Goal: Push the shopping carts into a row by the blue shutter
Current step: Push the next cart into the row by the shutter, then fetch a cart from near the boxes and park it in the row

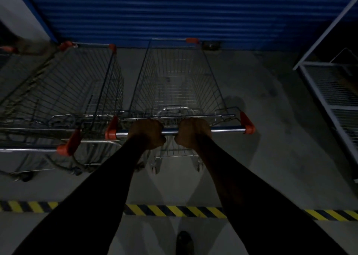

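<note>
A wire shopping cart (180, 76) with orange corner caps stands in front of me, its nose close to the blue shutter (174, 12). My left hand (148, 133) and my right hand (193, 133) both grip its metal handle bar (226, 129), close together near the bar's middle. A second cart (64, 92) stands just to the left, side by side with the first, also facing the shutter. Part of a third cart (7, 50) shows at the far left edge, blurred.
A white wire rack (329, 92) stands against the right side. A yellow-and-black hazard stripe (174, 211) crosses the grey concrete floor behind the carts. My shoe (185, 242) shows at the bottom. A white wall edge (17, 12) rises at top left.
</note>
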{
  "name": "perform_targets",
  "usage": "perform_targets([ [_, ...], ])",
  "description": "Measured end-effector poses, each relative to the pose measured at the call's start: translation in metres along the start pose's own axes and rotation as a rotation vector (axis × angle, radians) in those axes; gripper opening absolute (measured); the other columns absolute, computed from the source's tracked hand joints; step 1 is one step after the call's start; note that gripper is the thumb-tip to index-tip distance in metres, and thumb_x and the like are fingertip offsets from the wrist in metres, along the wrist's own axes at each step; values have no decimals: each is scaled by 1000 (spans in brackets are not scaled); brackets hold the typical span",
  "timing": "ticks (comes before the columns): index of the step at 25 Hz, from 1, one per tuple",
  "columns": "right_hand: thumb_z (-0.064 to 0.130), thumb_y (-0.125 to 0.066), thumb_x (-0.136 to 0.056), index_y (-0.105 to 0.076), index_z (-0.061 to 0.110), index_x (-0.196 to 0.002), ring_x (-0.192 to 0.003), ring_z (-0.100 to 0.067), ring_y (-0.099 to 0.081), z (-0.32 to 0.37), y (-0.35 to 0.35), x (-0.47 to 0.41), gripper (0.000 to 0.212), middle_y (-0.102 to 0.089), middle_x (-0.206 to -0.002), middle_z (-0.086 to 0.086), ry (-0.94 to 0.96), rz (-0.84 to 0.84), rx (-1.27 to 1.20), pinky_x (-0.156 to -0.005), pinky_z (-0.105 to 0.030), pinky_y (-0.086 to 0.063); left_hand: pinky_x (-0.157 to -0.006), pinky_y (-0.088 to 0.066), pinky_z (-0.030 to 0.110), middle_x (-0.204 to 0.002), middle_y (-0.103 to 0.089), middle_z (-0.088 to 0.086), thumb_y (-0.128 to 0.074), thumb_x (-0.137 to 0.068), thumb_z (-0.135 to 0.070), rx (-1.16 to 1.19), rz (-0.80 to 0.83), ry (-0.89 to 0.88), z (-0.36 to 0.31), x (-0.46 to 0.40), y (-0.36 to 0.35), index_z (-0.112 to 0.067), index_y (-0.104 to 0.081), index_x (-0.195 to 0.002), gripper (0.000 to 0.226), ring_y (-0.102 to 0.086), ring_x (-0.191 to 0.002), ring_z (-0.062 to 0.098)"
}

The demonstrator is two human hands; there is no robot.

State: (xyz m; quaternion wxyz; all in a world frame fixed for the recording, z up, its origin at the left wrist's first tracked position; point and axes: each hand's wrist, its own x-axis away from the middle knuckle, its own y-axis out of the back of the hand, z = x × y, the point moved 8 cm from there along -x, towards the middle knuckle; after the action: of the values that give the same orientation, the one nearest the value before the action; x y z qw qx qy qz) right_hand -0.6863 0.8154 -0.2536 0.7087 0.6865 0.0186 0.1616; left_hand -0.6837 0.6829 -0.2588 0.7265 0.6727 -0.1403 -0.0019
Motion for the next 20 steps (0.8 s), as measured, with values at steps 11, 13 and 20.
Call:
perform_targets([
  [11, 44, -47, -81, -49, 1, -141, -131, -40, -46, -14, 116, 124, 74, -52, -140, -23, -147, -633, -600, -113, -47, -35, -119, -26, 37, -156, -36, 4, -47, -82, -46, 1212, -440, -7, -20, 95, 103, -16, -34, -152, 77, -34, -141, 17],
  [13, 49, -40, -85, -38, -3, -147, -141, -41, -36, -11, 137, 171, 81, -41, -150, -27, -181, -708, -609, -119, -40, -22, -122, -19, 34, -161, -24, -4, -45, -83, -45, 1441, -419, -39, -28, 127, 127, -21, -25, -155, 78, -25, -145, 8],
  [20, 40, -49, -90, -23, 4, -155, -151, -30, -17, 8, 209, 343, 78, -23, -162, -17, -231, -872, -610, -120, -34, -10, -110, -16, 11, -162, -18, -12, -39, -85, -41, 1420, -462, -341, -77, 260, 199, -25, -20, -157, 76, -18, -140, -8],
])
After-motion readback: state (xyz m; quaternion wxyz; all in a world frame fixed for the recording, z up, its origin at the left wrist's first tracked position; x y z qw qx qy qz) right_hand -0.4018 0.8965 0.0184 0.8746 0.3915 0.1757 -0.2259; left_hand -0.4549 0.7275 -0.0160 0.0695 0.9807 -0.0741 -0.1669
